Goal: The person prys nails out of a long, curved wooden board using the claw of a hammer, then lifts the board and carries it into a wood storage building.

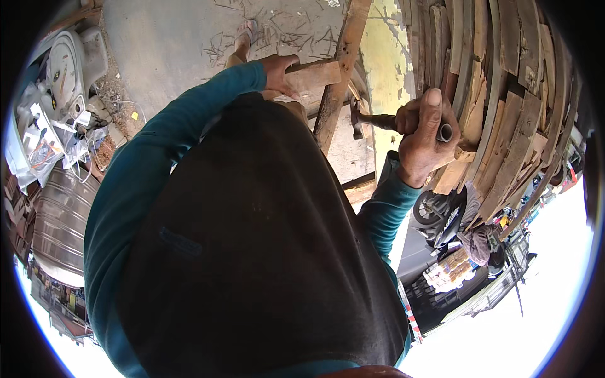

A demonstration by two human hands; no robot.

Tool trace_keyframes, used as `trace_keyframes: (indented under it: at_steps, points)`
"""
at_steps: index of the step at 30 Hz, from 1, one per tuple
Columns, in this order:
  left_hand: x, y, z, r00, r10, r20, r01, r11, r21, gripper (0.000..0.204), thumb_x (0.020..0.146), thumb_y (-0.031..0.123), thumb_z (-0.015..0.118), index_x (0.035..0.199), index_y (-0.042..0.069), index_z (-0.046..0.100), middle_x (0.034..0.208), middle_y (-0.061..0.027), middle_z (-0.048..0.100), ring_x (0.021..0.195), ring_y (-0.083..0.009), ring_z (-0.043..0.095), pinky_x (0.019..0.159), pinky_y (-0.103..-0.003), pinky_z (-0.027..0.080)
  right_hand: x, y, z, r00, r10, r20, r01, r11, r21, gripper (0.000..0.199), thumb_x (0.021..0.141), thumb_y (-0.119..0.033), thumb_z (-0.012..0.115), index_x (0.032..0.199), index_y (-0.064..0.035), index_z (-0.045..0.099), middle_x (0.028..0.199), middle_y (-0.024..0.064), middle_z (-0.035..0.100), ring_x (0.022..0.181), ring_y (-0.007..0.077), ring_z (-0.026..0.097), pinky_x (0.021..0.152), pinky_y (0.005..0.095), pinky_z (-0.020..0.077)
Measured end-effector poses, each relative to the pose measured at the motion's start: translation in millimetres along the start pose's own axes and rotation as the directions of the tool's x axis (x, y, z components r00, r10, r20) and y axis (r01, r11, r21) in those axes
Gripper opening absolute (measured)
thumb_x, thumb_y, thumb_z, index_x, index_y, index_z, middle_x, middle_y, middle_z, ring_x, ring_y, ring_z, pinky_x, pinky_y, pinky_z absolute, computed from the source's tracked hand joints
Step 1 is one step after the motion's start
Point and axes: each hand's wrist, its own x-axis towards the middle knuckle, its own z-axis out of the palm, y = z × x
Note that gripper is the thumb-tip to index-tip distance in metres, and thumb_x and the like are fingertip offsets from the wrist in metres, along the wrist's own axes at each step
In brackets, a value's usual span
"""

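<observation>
My right hand (428,135) is closed around the handle of a hammer (378,120), thumb lying along the top. The hammer's dark head points left, beside a long wooden plank (343,60) that slants down the middle of the view. Left of that plank, my left hand (276,74) grips a short wooden block (314,77). The far end of the block meets the plank's side; whether it is fastened there I cannot tell. Part of my left hand's fingers is hidden behind the block.
Long boards are stacked at the right (504,120), near a peeling yellow board (386,57). Many nails (277,38) lie scattered on the concrete floor near a sandalled foot (247,31). To the left are a white plastic tub (94,55) and a ribbed metal tank (63,217); a motorcycle (438,214) stands lower right.
</observation>
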Motion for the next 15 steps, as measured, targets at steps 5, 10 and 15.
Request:
trace_keyframes:
  at_steps: [5, 10, 15]
  points:
    - [73.7, -11.0, 11.0, 0.986, 0.162, -0.031, -0.164, 0.980, -0.108, 0.079, 0.080, 0.059, 0.074, 0.128, 0.000, 0.052, 0.118, -0.0263, 0.063, 0.112, -0.0410, 0.061, 0.096, -0.043, 0.048, 66.5, -12.6, 30.1, 0.994, -0.097, -0.052, 0.099, 0.994, 0.041, 0.041, 0.097, -0.031, 0.065, 0.071, -0.0011, 0.057, 0.051, 0.0005, 0.041, 0.042, 0.0091, 0.034, 0.042, 0.0268, 0.0318]
    - [123.1, -7.5, 3.9, 0.998, 0.061, 0.021, -0.062, 0.996, 0.059, 0.087, 0.083, 0.073, 0.061, 0.123, -0.004, 0.058, 0.115, -0.0261, 0.065, 0.109, -0.0399, 0.063, 0.094, -0.043, 0.050, 155.1, 14.3, 84.6, 0.998, 0.057, -0.008, -0.058, 0.998, -0.018, 0.039, 0.092, -0.023, 0.062, 0.061, -0.0012, 0.052, 0.051, 0.0024, 0.047, 0.045, 0.0115, 0.045, 0.044, 0.0279, 0.0324]
    - [128.1, -9.5, 8.4, 0.988, 0.108, -0.108, -0.106, 0.994, 0.023, 0.087, 0.082, 0.075, 0.060, 0.119, -0.004, 0.062, 0.113, -0.0269, 0.065, 0.107, -0.0405, 0.064, 0.091, -0.045, 0.051, 250.7, 74.6, 121.4, 0.972, 0.216, 0.093, -0.209, 0.975, -0.080, 0.033, 0.096, -0.027, 0.064, 0.071, -0.0067, 0.054, 0.054, 0.0007, 0.046, 0.042, 0.0128, 0.043, 0.039, 0.0324, 0.0353]
